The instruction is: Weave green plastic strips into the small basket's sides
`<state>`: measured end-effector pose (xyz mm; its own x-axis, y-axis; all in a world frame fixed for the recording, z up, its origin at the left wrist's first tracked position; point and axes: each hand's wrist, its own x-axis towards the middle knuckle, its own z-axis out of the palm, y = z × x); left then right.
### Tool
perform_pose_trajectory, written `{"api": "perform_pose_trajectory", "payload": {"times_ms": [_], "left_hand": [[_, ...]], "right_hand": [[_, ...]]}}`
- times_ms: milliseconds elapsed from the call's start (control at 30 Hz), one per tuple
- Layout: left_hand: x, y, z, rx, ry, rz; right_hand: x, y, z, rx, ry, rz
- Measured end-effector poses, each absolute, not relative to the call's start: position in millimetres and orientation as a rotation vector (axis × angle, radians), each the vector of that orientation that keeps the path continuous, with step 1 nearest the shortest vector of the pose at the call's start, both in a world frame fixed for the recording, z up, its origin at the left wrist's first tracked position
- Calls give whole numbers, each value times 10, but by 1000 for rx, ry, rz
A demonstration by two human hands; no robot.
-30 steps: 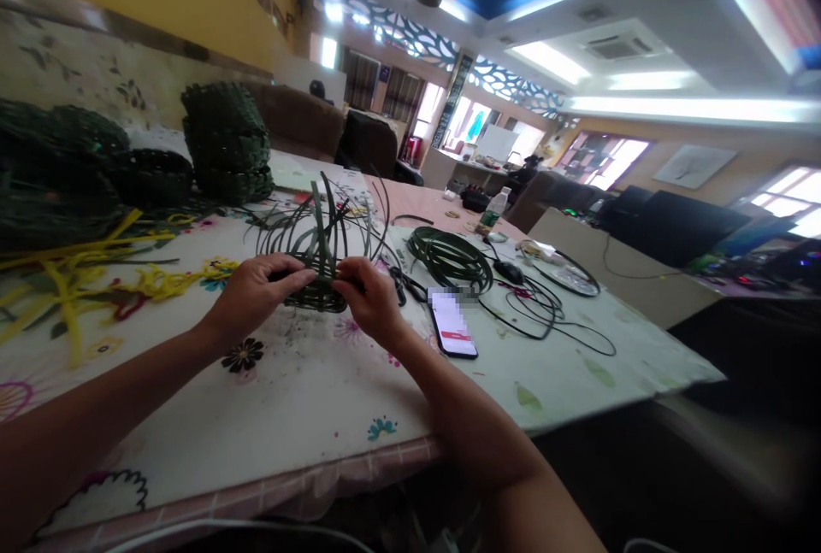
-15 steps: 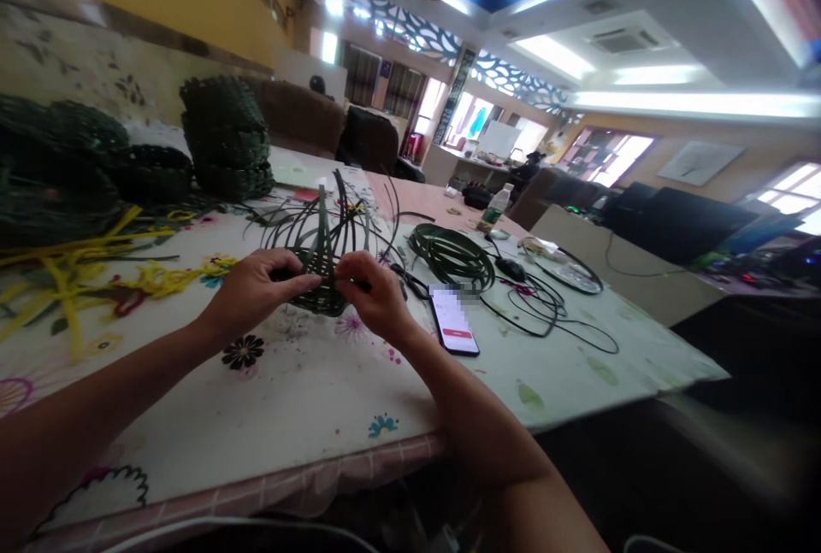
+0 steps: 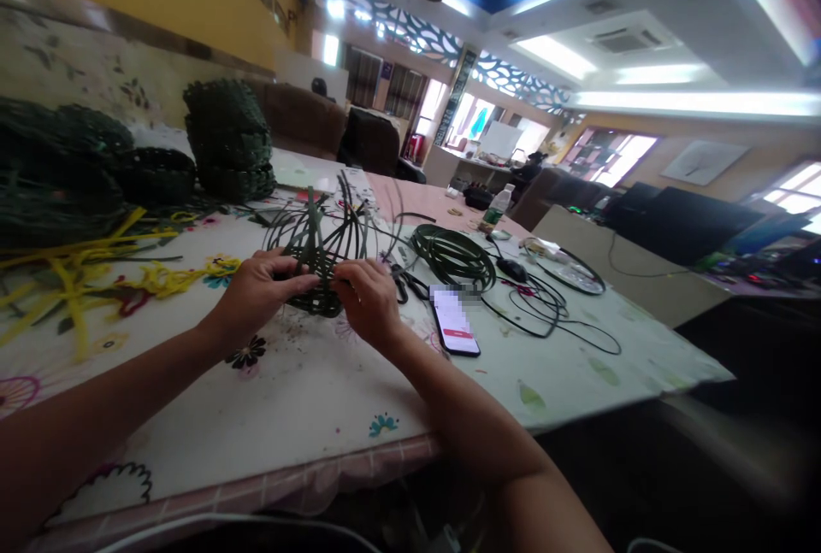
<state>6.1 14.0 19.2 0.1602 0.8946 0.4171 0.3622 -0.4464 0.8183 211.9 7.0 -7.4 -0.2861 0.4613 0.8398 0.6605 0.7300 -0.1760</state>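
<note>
A partly woven dark green basket [image 3: 315, 303] rests on the flowered tablecloth, with long loose strips fanning up and away from its rim. My left hand [image 3: 262, 284] is closed on its left side, thumb pressed along the near weave. At the right side, my right hand [image 3: 369, 292] pinches the weave with bent fingers. Both hands partly cover the basket, and the fingertips on its inner side are hidden. A coil of dark green strip [image 3: 452, 255] lies to the right, with scissors [image 3: 403, 279] between it and my right hand.
A lit phone [image 3: 455, 322] lies right of my right forearm. Finished green baskets [image 3: 227, 143] stack at the back left, near yellow strips [image 3: 77, 279]. Farther right are a bottle [image 3: 497, 209], a computer mouse [image 3: 511, 269] and loose cord. The table's front edge is close to me.
My right hand has turned slightly, its fingers now lower over the basket's right side. The upright strips have shifted a little to the left. My left hand keeps its hold.
</note>
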Motion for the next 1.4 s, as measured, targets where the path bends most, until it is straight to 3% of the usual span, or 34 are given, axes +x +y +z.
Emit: {"api": "perform_pose_trajectory", "payload": {"times_ms": [200,533,633,833,933,1167,1267,1400], "left_hand": [[77,166,72,1714,1214,1376],[79,208,27,1448,1068,1452],[88,198,35,1413,1050,1462],[89,148,53,1469,1036,1440],[95,136,34,1487,1023,1406],[131,69,39,1708,1038,1308],[116,56,66,1799,1047,1282],[96,66,76,1855,1057,1272]], "right_hand": [[2115,-36,-52,-777,-1817,-490],[2088,18,-133,-956,-1857,-275],[2073,-25,-123,-990,-1869,-49],[2048,36,-109,-748,-1529,844],[2048,75,-108,-667,-1409,1080],[2077,-67,-81,-1011,-1593,376],[2093,-105,-29,-1043,-1620,419],[2086,-108,53,-912,-1553,801]]}}
